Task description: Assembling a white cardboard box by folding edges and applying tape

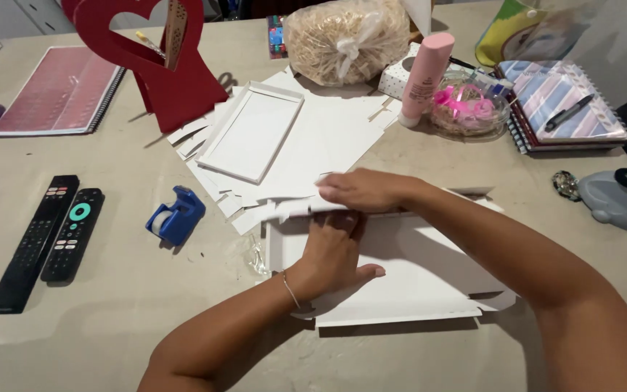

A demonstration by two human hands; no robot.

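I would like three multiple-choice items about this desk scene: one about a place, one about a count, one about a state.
1. Where does the blue tape dispenser lie?
A. left of the white cardboard sheet
B. on the striped notebook
C. behind the red heart stand

2. How many black remote controls lie on the table?
A. one
B. two
C. four

3. How is the left hand?
A. lifted in the air
B. closed around a pen
C. pressed flat on the white cardboard sheet

Answers: 1 A, the dispenser sits on bare table left of the sheet. 2 B, two remotes lie side by side. 3 C, the palm rests on the sheet while the right hand grips its far edge.
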